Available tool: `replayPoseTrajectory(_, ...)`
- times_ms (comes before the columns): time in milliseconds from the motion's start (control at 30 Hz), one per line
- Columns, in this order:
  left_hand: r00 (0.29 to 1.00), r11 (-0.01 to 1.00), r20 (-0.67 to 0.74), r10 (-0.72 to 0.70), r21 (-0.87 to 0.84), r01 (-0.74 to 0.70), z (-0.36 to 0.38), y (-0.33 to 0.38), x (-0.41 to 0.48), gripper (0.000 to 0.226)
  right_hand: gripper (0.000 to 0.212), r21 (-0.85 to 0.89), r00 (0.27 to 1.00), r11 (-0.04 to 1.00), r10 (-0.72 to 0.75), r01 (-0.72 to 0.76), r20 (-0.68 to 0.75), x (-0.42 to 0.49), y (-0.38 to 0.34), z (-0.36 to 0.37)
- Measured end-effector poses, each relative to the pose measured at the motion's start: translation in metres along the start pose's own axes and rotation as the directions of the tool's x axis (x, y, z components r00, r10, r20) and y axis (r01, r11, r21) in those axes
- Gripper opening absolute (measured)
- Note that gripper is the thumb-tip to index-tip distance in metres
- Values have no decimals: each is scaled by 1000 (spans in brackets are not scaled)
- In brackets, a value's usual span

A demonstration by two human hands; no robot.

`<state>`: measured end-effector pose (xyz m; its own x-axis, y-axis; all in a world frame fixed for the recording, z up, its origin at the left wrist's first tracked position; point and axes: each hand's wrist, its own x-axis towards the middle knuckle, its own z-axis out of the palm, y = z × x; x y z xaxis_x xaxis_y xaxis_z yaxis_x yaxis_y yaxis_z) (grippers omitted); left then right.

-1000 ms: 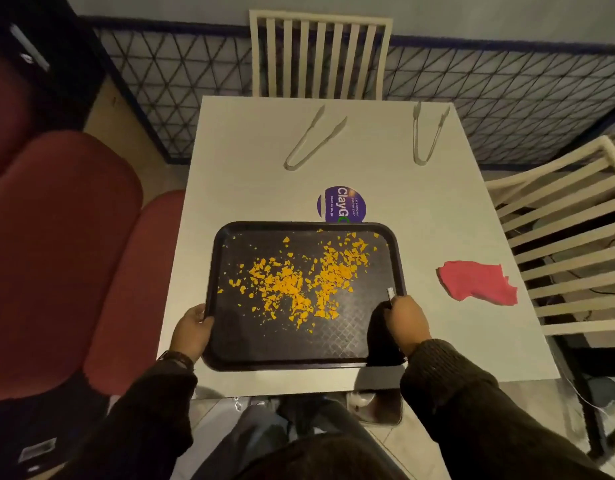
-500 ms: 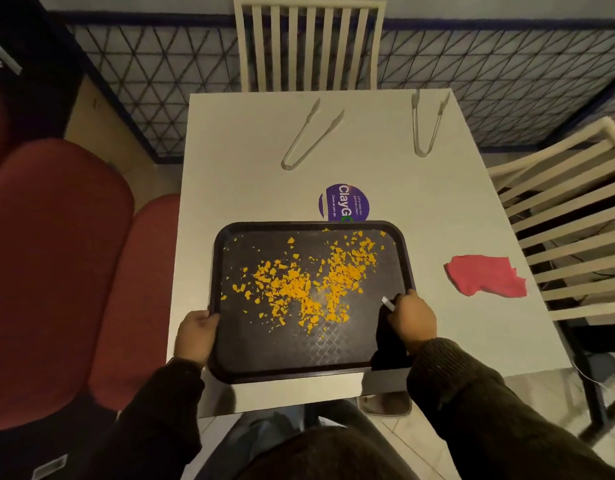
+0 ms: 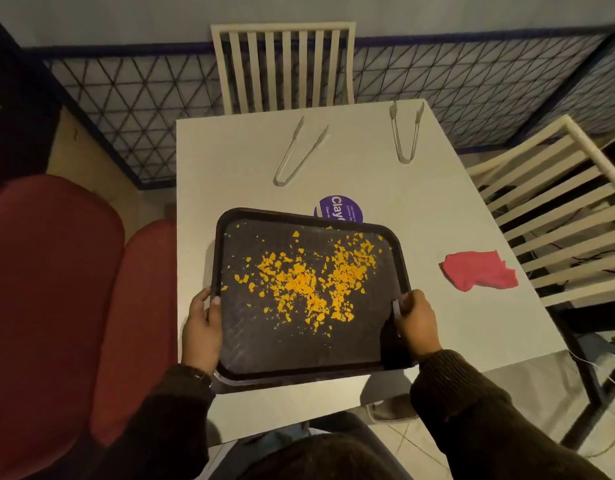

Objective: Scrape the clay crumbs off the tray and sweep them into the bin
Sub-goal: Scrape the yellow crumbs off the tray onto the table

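A white square table [image 3: 230, 168] stands between slatted cream chairs [image 3: 282, 64]. The left hand [image 3: 200, 327] grips the dark rectangular plastic tray [image 3: 299, 370] at its 9 o'clock rim, thumb hooked over the edge. The right hand [image 3: 415, 323] curls round the 3 o'clock rim, pinching a small pale flat tool [image 3: 396, 308]. Both forearms reach in from 6 o'clock. The orange clay crumbs [image 3: 309, 282] lie scattered mid-tray between the hands, touching neither.
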<state>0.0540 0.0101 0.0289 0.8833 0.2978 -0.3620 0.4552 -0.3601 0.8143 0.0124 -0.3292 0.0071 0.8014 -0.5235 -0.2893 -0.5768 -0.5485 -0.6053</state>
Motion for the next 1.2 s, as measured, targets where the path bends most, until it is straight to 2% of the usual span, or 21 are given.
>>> replayPoseTrajectory(133,994,994,-15,106,-1,-106,-21,16,1,38,23,166,986,974,164,-156,-31,-10,-7,5)
replayPoseTrajectory(300,983,983,0,183,-19,-183,-50,20,1,41,15,340,978,917,186,-206,93,-27,-36,15)
replayPoseTrajectory(500,976,976,14,216,-36,-216,-73,10,-5,41,17,209,978,978,-63,20,198,-62,-80,57)
replayPoseTrajectory(600,982,982,-1,189,-25,-189,-73,8,-19,41,15,44,943,977,-212,208,258,-72,-82,68)
replayPoseTrajectory(667,986,986,-25,166,-22,-166,-72,6,-27,41,15,-59,923,957,-256,284,287,-70,-78,68)
replayPoseTrajectory(800,992,993,-46,118,-7,-118,-68,0,-43,41,16,-127,937,957,-218,260,274,-49,-64,60)
replayPoseTrajectory(933,992,996,-86,92,6,-92,-64,2,-57,41,17,-154,970,969,-167,195,176,-29,-48,44)
replayPoseTrajectory(1000,990,995,-98,98,15,-97,-62,1,-62,41,17,-143,969,964,-203,223,141,-25,-42,36)
replayPoseTrajectory(1100,991,998,-114,68,-4,-69,-60,2,-68,41,11,-122,912,916,-352,381,210,-31,-42,28)
replayPoseTrajectory(1200,991,999,-126,48,-9,-49,-59,4,-72,42,13,-100,756,792,-525,602,391,-55,-37,24)
